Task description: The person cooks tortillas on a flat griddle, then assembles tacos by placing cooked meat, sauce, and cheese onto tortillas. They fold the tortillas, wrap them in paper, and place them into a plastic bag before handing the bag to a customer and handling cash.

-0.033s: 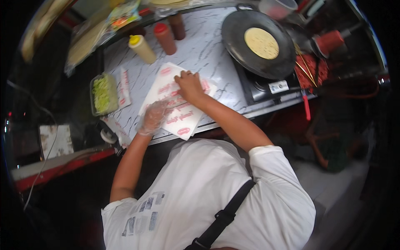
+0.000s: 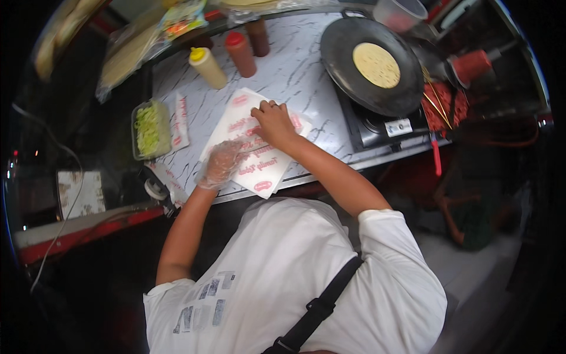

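A stack of white wrapping paper with red print lies slantwise on the counter in front of me. My left hand, in a clear plastic glove, rests on its left side. The crumpled glove blurs the fingers, which look stretched toward the middle of the paper. Farther up, my bare right hand has its fingers bent down, gripping at the top sheet, with a ring on one finger. The two hands are close but apart. Left of them stands a clear tub of shredded green vegetable, with a folded printed paper beside it.
Behind the paper stand a yellow-capped bottle, a red sauce bottle and a dark bottle. At right, a flatbread lies on a round black griddle over a stove. Reddish meat and tongs lie farther right.
The counter and everything on it have shifted slightly to the right in the view. Both hands stay on the paper, with almost no change in their pose.
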Available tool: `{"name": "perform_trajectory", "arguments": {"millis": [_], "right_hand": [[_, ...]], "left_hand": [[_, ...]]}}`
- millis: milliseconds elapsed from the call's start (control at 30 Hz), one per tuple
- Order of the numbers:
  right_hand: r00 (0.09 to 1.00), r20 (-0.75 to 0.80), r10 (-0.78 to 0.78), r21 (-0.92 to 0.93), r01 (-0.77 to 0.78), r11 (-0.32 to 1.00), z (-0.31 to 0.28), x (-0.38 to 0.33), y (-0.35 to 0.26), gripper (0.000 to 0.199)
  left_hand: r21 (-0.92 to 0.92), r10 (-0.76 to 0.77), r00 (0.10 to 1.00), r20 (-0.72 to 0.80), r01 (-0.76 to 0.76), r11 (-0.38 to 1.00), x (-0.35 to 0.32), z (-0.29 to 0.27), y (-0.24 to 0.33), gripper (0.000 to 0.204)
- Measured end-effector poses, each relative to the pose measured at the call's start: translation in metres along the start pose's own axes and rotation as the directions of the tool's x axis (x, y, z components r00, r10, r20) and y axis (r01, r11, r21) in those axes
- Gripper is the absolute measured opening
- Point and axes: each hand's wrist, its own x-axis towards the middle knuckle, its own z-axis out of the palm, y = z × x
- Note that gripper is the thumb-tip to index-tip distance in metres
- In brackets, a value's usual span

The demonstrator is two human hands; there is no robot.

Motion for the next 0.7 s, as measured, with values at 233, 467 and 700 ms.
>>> {"name": "perform_trajectory", "arguments": {"millis": [233, 467, 700], "right_hand": [[0.931, 0.223, -0.289, -0.215, 0.336, 0.917, -0.014, -0.001, 0.004, 0.025], [0.858, 0.291, -0.423, -0.391, 0.510, 0.766, 0.002, -0.012, -0.018, 0.033], [0.890, 0.121, -0.439, -0.452, 0.443, 0.774, 0.016, -0.018, -0.012, 0.039]], "left_hand": [[0.272, -0.213, 0.976, 0.043, 0.194, 0.943, 0.025, 0.004, 0.006, 0.028], [0.132, -0.294, 0.915, -0.277, 0.339, 0.931, 0.045, -0.005, 0.004, 0.023], [-0.535, -0.701, 0.660, 0.272, 0.709, 0.460, -0.025, -0.015, 0.027, 0.028]]}}
